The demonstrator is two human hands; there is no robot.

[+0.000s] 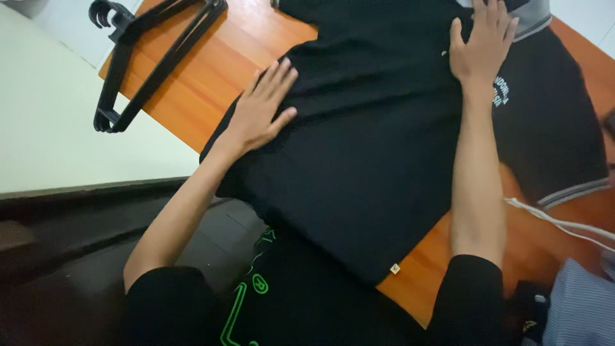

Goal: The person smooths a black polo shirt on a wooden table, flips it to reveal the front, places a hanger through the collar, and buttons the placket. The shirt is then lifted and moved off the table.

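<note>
A black garment [371,147] lies spread over an orange wooden table [211,70], one corner hanging past the near edge. My left hand [262,106] rests flat on its left edge, fingers spread. My right hand [480,41] presses flat on the cloth farther away, near a grey-trimmed collar [535,22]. A second black garment [551,122] with a grey band and a small white print lies under it on the right. Neither hand grips anything.
Several black plastic hangers [150,54] lie stacked at the table's far left corner. A white cable [557,224] crosses the table at the right, near striped blue cloth [580,307]. A pale wall and dark floor lie to the left.
</note>
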